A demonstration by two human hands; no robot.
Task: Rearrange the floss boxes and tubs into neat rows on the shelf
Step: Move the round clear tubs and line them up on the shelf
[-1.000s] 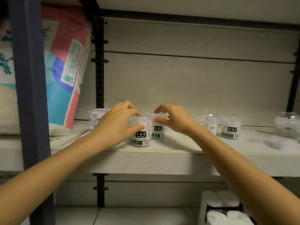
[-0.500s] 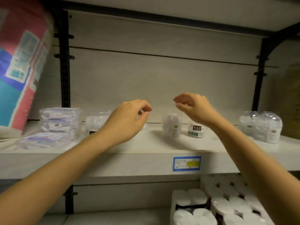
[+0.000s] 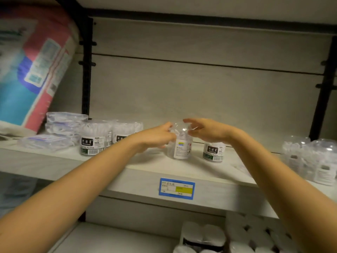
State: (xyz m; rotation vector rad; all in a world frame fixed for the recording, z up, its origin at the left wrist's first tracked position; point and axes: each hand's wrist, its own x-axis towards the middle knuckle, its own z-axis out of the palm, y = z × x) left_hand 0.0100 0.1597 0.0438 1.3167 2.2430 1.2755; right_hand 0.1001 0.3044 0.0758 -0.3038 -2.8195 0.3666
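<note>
Shop: price label (image 3: pixel 176 188) on shelf edge (image 3: pixel 218 193), stocked multipacks (image 3: pixel 202 238).

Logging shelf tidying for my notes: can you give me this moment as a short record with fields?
held item: clear domed plastic tub with white-and-yellow label, upright on the pale shelf
left grip: fingers curled on the tub's left side
right grip: fingers curled over its dome
right neighbour: round clear tub with black label, apart from it
left group: black-labelled round tubs beside stacked flat clear boxes
far right: cluster of clear domed tubs
</note>
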